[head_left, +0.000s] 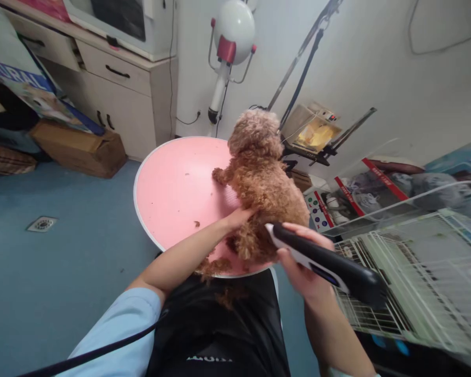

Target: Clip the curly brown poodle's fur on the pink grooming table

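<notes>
A curly brown dog (269, 183) is on a round pink grooming table (168, 183), its back towards me and its head at the far side. My right hand (304, 272) is wrapped round a black and white hair clipper (325, 257). The clipper's head touches or nearly touches the fur of the dog's hindquarters. Against the dog's left flank rests my left hand (241, 217), its fingers hidden by the fur. Cut fur (220, 266) lies at the table's near edge, with more on my black apron (223, 324).
A white domed device (234, 31) on a stand rises behind the table. To the right are a wire cage (419, 272) and shelving with bagged goods. White cabinets (121, 94) and a cardboard box (82, 149) stand on the left. A dark strap (304, 73) hangs beyond the dog.
</notes>
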Tool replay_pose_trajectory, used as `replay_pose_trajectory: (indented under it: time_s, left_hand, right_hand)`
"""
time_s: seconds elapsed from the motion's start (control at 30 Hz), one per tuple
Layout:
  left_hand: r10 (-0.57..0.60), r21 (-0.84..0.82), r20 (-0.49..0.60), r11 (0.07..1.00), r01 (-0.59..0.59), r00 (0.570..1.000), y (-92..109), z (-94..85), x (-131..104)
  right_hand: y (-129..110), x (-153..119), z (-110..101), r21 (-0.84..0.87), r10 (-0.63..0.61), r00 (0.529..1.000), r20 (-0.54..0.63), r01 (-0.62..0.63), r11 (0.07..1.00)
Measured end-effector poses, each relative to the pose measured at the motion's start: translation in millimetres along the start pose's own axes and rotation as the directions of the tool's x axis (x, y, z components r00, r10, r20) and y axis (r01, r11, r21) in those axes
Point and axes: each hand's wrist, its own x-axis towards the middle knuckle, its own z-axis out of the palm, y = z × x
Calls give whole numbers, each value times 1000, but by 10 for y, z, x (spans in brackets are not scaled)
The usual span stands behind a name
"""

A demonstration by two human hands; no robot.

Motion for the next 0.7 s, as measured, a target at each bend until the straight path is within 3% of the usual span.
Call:
replay_pose_trajectory:
  time_s: [0.07,0.2,0.27,0.33,0.4,0.47,0.57,0.63,0.7]
  left_hand:
    - [56,0,30,998,-56,998,15,-15,11]
    - [100,7,142,995,-102,985,41,-74,-14]
    - [145,31,252,987,-157,957,62,-99,-54]
    - [205,87,319,966,-244,925,81,-96,-92]
    - [241,173,302,938,-301,922,91,-59,-114]
    - [249,255,242,916,-309,938,89,-4,-111]
    - [211,306,169,917,-255,963,73,54,-70]
    - [161,304,163,930,-205,973,65,48,-33]
    - [112,298,171,941,-160,979,66,8,-2]
  right_hand:
    - [49,23,-2,-16,-7,999,-32,6,1000]
    - [115,-137,147,80,-11,963,269,-11,997]
    - [87,-282,123,206,-18,975,222,-29,978]
    - [51,-380,-4,312,66,995,69,-84,946]
    - [51,-389,-151,334,141,986,-90,-104,937]
    - [109,-340,-218,273,127,973,-191,-71,959]
    - [246,-316,-134,177,118,990,-81,-102,979]
    - [300,-387,-57,143,119,992,41,-123,982]
    - [299,-492,-52,156,87,992,90,-101,983]
